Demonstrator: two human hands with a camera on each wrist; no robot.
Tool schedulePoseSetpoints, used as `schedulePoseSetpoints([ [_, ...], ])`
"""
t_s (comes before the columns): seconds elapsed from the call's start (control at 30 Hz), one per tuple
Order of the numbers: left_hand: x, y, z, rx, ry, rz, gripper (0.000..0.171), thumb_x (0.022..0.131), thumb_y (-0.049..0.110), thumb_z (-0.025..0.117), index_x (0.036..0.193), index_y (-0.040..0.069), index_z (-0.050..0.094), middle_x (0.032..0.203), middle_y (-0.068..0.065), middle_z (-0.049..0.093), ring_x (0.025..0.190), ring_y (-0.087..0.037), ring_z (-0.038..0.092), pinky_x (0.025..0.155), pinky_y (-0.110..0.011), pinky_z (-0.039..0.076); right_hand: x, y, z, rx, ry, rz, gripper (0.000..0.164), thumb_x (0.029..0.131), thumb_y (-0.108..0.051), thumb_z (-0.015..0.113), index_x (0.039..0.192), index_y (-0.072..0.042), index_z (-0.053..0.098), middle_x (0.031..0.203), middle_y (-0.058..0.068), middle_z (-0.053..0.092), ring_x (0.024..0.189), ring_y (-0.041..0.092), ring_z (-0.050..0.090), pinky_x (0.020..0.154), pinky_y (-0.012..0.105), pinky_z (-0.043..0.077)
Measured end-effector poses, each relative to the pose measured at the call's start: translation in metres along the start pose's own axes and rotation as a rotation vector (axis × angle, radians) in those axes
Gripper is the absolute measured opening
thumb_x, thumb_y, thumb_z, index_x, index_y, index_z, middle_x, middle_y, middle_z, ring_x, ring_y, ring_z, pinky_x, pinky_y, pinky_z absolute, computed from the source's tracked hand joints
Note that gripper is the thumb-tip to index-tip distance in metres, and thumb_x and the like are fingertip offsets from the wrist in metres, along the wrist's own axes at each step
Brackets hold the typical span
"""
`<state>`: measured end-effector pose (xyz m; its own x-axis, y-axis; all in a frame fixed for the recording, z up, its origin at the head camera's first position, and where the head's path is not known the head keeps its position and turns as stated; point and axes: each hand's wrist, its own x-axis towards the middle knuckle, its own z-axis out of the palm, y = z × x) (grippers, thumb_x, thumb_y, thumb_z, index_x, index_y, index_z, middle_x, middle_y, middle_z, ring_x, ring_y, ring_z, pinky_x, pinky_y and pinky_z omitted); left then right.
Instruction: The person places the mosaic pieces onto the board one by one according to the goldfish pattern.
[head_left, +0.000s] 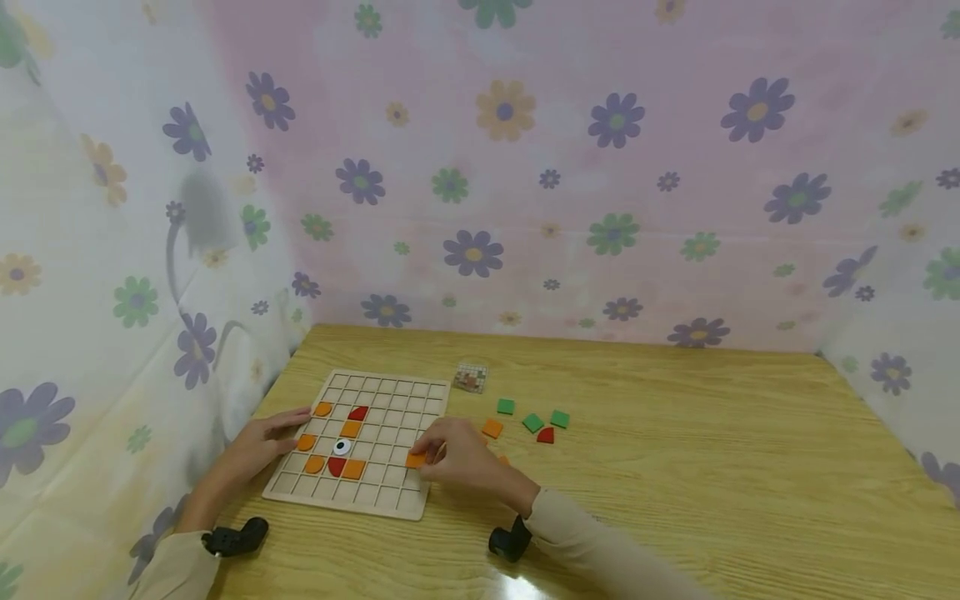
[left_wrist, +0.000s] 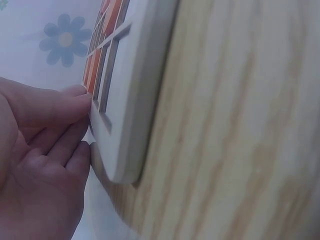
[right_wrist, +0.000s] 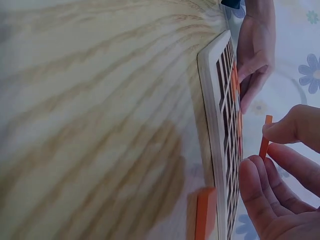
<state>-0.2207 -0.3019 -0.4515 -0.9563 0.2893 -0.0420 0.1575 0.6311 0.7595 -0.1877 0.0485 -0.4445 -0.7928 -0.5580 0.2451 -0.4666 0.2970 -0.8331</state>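
A wooden grid board (head_left: 375,499) lies on the left side of the table. Its left half carries orange rounded tiles (head_left: 314,464), orange square tiles (head_left: 353,469), two red quarter-round tiles (head_left: 358,413) and a white eye tile (head_left: 342,447) with a black dot. My left hand (head_left: 258,450) touches the board's left edge, fingers fairly straight. Over the board's right side, my right hand (head_left: 457,454) pinches an orange square tile (right_wrist: 266,137) between thumb and fingers. In the right wrist view that tile stands on edge, apart from the board.
Right of the board lie loose green square tiles (head_left: 533,422), a red quarter-round tile (head_left: 546,435) and orange tiles (head_left: 492,427), some partly behind my right hand. A small patterned card (head_left: 471,377) is near the board's top right corner. Flowered cloth (head_left: 547,208) walls the table.
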Motion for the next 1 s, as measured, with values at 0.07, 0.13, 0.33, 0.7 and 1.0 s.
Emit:
schedulePoseSetpoints([
  [0.07,0.001,0.000,0.000,-0.002,0.002,-0.001,0.046,0.091,0.010,0.058,0.136,0.002,0.051,0.147,-0.013,0.039,0.138,-0.041,0.022,0.104,-0.041,0.031,0.004,0.000,0.005,0.002,-0.009,0.011,0.018,0.076,0.003,0.070,0.093,-0.003,0.073,0.087,0.006,0.065,0.070,0.006,0.058,0.064,0.019,0.050],
  [0.13,0.002,0.000,0.000,-0.010,0.002,-0.001,0.046,0.091,0.009,0.058,0.136,0.001,0.050,0.147,-0.014,0.039,0.138,-0.042,0.021,0.104,-0.052,0.027,0.008,-0.001,0.010,-0.003,-0.019,0.011,0.018,0.076,0.002,0.071,0.093,-0.003,0.073,0.087,0.005,0.065,0.069,0.004,0.058,0.063,0.018,0.050],
  [0.33,0.004,0.001,0.003,-0.037,0.009,-0.023,0.046,0.091,0.007,0.058,0.136,0.000,0.051,0.146,-0.015,0.039,0.138,-0.042,0.020,0.105,-0.058,0.023,0.021,-0.004,0.026,-0.086,-0.044,-0.022,0.015,0.076,-0.001,0.072,0.091,-0.002,0.073,0.082,0.003,0.064,0.066,0.000,0.055,0.060,0.013,0.047],
  [0.7,0.002,0.006,0.005,-0.054,0.019,-0.047,0.046,0.090,0.005,0.059,0.134,-0.002,0.051,0.145,-0.019,0.038,0.137,-0.046,0.019,0.105,-0.059,0.022,0.036,-0.011,0.045,-0.232,-0.100,0.017,0.014,0.074,-0.003,0.072,0.088,-0.003,0.073,0.076,-0.004,0.060,0.065,-0.002,0.048,0.059,0.012,0.043],
  [1.0,0.001,0.006,0.002,-0.012,0.023,-0.015,0.046,0.089,0.006,0.060,0.134,-0.002,0.052,0.144,-0.019,0.040,0.136,-0.046,0.022,0.103,-0.059,0.024,0.037,-0.023,0.048,-0.347,-0.131,-0.006,0.016,0.081,-0.006,0.073,0.096,-0.001,0.073,0.083,0.002,0.063,0.071,0.001,0.051,0.064,0.010,0.041],
])
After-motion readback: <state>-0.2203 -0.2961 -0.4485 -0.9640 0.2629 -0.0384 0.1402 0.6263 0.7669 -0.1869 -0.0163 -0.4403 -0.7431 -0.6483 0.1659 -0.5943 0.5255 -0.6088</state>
